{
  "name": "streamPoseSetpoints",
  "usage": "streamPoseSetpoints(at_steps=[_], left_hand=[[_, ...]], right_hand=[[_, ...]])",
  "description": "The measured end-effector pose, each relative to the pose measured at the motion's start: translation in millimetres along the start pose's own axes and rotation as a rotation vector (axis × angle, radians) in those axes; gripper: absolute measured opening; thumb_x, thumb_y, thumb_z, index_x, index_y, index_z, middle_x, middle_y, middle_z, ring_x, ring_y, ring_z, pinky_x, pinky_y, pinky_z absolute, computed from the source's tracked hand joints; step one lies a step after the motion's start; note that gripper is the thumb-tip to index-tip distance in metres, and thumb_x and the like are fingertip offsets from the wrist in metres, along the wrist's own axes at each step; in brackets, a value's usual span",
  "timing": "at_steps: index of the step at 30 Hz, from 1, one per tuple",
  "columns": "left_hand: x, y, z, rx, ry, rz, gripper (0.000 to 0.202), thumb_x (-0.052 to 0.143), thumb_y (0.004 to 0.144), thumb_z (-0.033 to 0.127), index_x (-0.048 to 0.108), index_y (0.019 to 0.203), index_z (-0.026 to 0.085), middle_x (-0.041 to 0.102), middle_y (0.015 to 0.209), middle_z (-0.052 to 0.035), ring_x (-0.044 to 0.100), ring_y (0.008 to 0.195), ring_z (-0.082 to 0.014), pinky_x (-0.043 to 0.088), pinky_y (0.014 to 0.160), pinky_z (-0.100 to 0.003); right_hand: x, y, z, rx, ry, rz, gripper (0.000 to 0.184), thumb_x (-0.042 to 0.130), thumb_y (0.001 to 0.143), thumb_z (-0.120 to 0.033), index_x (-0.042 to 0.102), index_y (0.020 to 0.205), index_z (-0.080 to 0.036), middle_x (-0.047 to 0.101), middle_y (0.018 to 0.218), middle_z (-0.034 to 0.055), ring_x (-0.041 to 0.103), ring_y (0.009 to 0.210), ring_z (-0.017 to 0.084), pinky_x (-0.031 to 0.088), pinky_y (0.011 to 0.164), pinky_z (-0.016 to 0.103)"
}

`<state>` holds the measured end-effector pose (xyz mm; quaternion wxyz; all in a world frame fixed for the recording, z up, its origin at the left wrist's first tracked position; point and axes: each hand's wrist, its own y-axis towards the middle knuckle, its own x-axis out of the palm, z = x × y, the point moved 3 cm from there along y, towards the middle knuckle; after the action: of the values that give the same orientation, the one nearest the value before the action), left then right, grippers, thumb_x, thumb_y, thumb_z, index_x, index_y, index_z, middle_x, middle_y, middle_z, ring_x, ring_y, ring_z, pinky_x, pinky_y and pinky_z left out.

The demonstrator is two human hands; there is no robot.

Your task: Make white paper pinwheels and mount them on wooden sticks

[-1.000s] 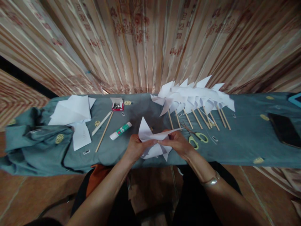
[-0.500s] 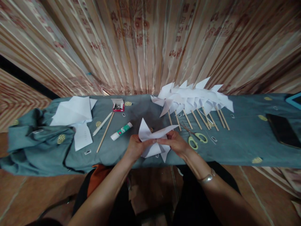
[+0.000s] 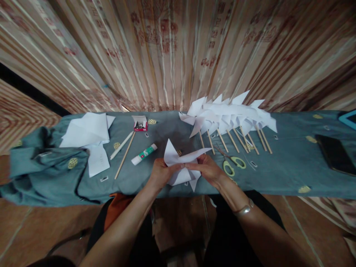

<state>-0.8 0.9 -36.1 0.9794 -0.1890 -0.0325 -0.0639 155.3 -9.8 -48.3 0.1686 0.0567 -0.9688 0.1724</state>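
A white paper pinwheel (image 3: 182, 178) without a stick is held between my two hands, just above the cloth. My left hand (image 3: 161, 173) grips its left side, with the thumb pressed near the centre. From the other side my right hand (image 3: 209, 168) pinches it, its thumb meeting the left one at the middle. Pointed paper blades stick out above and below the hands. To the left of my left hand lies a glue stick (image 3: 144, 154). Scissors (image 3: 233, 165) with green handles rest beyond my right hand. The fingers behind the paper are hidden.
Finished pinwheels (image 3: 230, 115) on wooden sticks lie overlapping at the back right. On the left are paper sheets (image 3: 86, 129), a white pen-like stick (image 3: 121, 145), a wooden stick (image 3: 125, 155) and a small red box (image 3: 140, 125) of metal pins. A dark phone (image 3: 335, 154) lies far right.
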Motion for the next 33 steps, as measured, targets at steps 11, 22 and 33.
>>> streamPoseSetpoints(at_steps=[11,22,33], left_hand=[[1.3,3.9,7.5,0.064,-0.031,0.049,0.029,0.085,0.049,0.029,0.076,0.071,0.012,0.075,0.072,-0.0065,0.066,0.063,-0.0195,0.052,0.061,-0.028],[3.4,1.0,8.4,-0.013,-0.139,0.029,0.031,0.085,0.046,0.026,0.076,0.072,0.012,0.076,0.073,-0.007,0.067,0.064,-0.0197,0.053,0.066,-0.03],[3.6,-0.8,8.3,-0.066,-0.192,0.034,0.034,0.086,0.043,0.026,0.076,0.072,0.012,0.075,0.074,-0.0084,0.067,0.064,-0.0195,0.053,0.065,-0.03]], right_hand=[[4.7,3.9,-8.7,-0.04,0.031,0.035,0.032,0.089,0.045,-0.031,0.076,0.073,-0.019,0.075,0.07,0.001,0.068,0.069,0.02,0.053,0.074,0.034],[4.5,2.0,-11.4,-0.045,-0.027,0.002,0.031,0.086,0.053,-0.032,0.076,0.079,-0.02,0.076,0.076,0.0013,0.069,0.072,0.02,0.053,0.077,0.035],[3.8,0.5,-8.3,0.009,0.074,-0.019,0.032,0.087,0.051,-0.032,0.076,0.079,-0.019,0.076,0.076,0.0015,0.069,0.072,0.019,0.051,0.076,0.032]])
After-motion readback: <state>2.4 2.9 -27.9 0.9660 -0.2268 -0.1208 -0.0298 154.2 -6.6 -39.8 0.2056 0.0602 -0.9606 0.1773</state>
